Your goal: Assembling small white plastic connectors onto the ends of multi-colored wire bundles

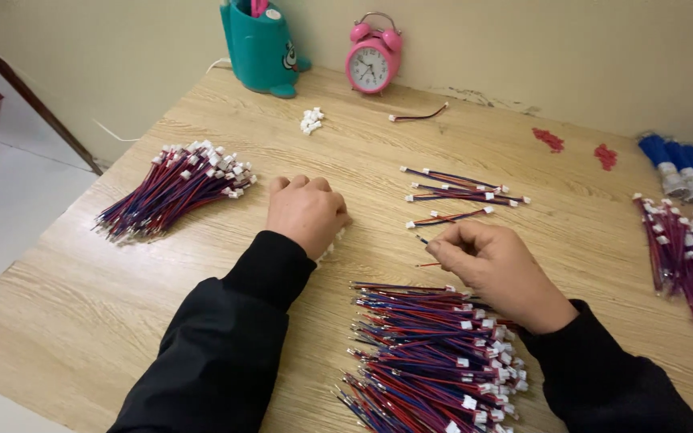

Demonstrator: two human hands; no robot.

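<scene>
Wooden table (106, 321) w/ wire bundles (174, 186), beige wall (523, 48).

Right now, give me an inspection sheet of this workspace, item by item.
Surface: wooden table, light grain, two red marks near the far edge.
Job's things: bundles of red-and-blue wires with white connectors: left pile, near pile, right pile; a few loose wires.
Clutter: small heap of white connectors; pink alarm clock; teal pen holder; blue rolls.
Hands: left hand closed in a fist on the table; right hand pinching a single wire.
Cables: one stray wire near the clock.
Surroundings: beige wall, pale floor at left.
</scene>
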